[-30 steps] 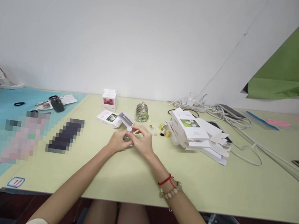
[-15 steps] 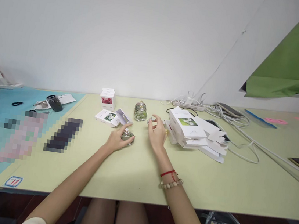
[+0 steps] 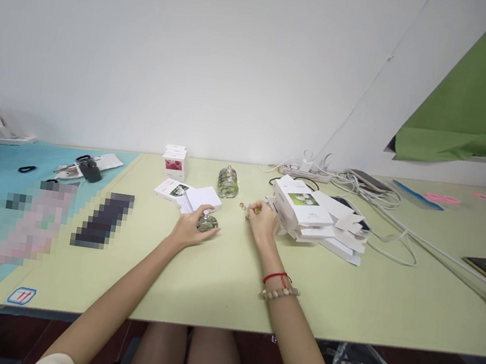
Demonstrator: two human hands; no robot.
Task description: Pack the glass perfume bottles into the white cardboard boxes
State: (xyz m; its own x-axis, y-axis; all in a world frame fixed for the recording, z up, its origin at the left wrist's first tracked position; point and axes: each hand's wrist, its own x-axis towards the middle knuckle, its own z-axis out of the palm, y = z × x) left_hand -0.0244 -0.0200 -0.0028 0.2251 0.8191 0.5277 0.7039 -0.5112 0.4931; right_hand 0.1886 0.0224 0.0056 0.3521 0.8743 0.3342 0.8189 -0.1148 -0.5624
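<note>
A small green-tinted glass bottle (image 3: 207, 223) with a clear neck stands on the table, and my left hand (image 3: 189, 226) is closed around its side. My right hand (image 3: 263, 221) has its fingertips pinched at the table beside some tiny shiny pieces (image 3: 243, 207). What those fingers hold, if anything, is too small to make out. Behind the left hand lies a white carton with a flower picture (image 3: 173, 190), its pale flap (image 3: 204, 198) spread toward the bottle. Farther back several similar glass bottles (image 3: 228, 183) stand together.
Small white boxes with a red flower picture (image 3: 174, 163) stand near the wall. To the right of my right hand is a heap of flattened cartons (image 3: 307, 206), with white cables (image 3: 385, 196) and phones beyond. A dark jar (image 3: 90, 169) sits on the blue cloth at left.
My right hand has lowered to the table and moved slightly right, its fingers closing at the tiny pieces. The carton flap now lies flatter. My left hand stays on the bottle.
</note>
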